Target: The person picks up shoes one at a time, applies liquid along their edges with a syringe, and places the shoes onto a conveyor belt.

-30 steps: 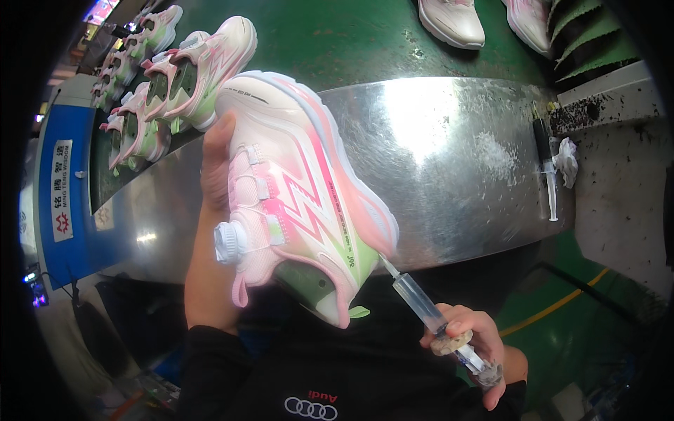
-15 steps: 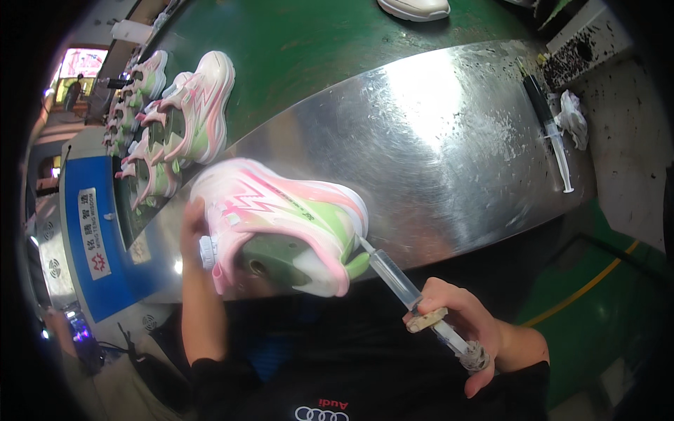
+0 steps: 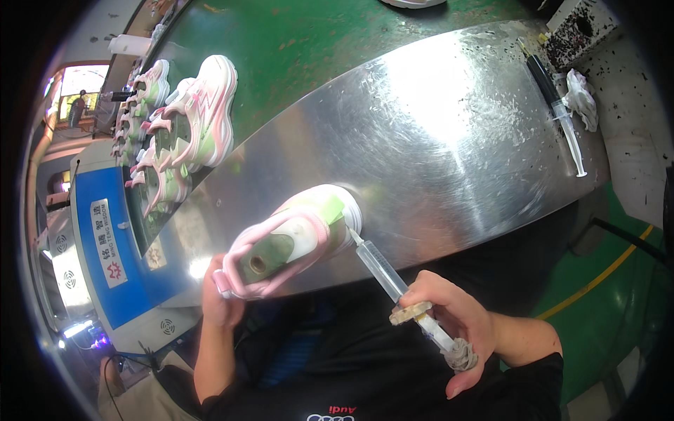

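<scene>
My left hand [image 3: 223, 300] grips a pink, white and green sneaker [image 3: 330, 203] by its front end, with its opening turned up toward me and a dark green last inside. Most of those fingers are hidden behind the shoe. A clear syringe [image 3: 380, 268] is in my right hand [image 3: 456, 316], fingers wrapped round its barrel and plunger. Its flange and plunger end are wrapped in pale, dirty material. The syringe tip is at the heel side, close to the sole edge; whether it touches is hard to tell.
Under the shoe lies a shiny metal plate [image 3: 393, 161] beside a green conveyor belt [image 3: 302, 42]. Similar sneakers [image 3: 200, 116] stand in a row at left, near a blue machine panel [image 3: 105, 238]. A dark-filled syringe [image 3: 554, 102] and crumpled tissue [image 3: 581, 98] lie at far right.
My left hand has turned the sneaker so its side no longer faces up and its opening and heel show. The syringe has shifted slightly left and up, its tip still by the heel.
</scene>
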`<state>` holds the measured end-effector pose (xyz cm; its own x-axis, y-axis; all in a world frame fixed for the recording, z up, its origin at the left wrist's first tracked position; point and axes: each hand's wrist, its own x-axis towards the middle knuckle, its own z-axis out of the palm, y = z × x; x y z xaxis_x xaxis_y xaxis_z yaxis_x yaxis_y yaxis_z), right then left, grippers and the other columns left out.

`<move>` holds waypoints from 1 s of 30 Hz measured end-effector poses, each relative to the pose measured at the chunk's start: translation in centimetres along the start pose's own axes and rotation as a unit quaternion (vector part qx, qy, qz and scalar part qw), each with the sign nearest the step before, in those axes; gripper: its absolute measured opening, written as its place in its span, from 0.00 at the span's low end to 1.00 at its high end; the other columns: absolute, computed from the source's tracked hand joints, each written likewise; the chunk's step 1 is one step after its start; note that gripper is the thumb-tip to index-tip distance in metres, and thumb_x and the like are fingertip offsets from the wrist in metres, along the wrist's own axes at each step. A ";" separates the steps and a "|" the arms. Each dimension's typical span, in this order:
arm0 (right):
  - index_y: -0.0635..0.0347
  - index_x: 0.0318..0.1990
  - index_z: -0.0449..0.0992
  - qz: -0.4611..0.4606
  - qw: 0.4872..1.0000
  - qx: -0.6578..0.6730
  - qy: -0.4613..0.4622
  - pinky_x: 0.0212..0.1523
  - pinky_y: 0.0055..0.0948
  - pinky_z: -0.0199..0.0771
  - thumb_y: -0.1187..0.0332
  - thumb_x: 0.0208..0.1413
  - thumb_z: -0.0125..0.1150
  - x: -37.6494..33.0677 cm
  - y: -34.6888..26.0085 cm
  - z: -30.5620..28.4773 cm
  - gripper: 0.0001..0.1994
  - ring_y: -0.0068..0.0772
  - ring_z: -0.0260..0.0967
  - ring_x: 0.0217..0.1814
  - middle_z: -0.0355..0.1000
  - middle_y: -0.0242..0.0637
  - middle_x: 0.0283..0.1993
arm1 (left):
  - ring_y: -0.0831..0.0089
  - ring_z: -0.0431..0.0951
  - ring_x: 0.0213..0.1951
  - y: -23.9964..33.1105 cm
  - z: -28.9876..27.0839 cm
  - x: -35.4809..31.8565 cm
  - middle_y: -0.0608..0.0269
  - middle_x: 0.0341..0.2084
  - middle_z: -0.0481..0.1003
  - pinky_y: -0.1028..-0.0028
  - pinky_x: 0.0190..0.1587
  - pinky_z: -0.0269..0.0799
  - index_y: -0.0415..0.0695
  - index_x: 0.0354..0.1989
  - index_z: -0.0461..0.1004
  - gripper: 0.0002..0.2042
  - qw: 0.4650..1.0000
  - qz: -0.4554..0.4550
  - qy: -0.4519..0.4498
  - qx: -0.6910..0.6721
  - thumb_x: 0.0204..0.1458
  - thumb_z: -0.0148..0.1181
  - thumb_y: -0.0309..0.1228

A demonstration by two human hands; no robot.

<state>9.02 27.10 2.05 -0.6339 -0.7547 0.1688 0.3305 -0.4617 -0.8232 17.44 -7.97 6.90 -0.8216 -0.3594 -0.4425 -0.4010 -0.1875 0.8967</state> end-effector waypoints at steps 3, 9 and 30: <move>0.65 0.59 0.57 0.006 1.000 0.008 0.002 0.39 0.24 0.58 0.48 0.28 0.74 -0.2 0.0 0.4 0.50 0.29 0.56 0.41 0.61 0.37 0.48 | 0.66 0.72 0.46 -0.3 0.3 -1.5 0.50 0.46 0.70 0.69 0.48 0.70 0.34 0.52 0.64 0.23 0.999 -0.037 -0.017 0.013 0.55 0.52 0.39; 0.65 0.58 0.57 0.018 1.000 -0.013 0.000 0.38 0.25 0.58 0.47 0.28 0.74 -0.5 -0.3 1.2 0.50 0.29 0.55 0.40 0.61 0.37 0.48 | 0.61 0.74 0.47 -1.4 1.4 -4.5 0.45 0.48 0.68 0.68 0.50 0.72 0.31 0.57 0.56 0.29 0.989 -0.124 -0.041 -0.076 0.52 0.55 0.36; 0.73 0.56 0.57 0.103 0.992 -0.060 -0.029 0.47 0.27 0.60 0.45 0.25 0.75 0.4 -6.5 4.6 0.52 0.32 0.62 0.46 0.63 0.43 0.47 | 0.58 0.57 0.62 -6.1 7.0 -6.8 0.55 0.61 0.55 0.57 0.62 0.54 0.44 0.66 0.41 0.40 0.865 -0.208 -0.234 -0.393 0.43 0.53 0.15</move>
<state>9.88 27.64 9.97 -0.5185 -0.8549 0.0183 0.3618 -0.2387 -0.9012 22.64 1.99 4.45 -0.8206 0.2623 -0.5077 -0.4520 -0.8416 0.2957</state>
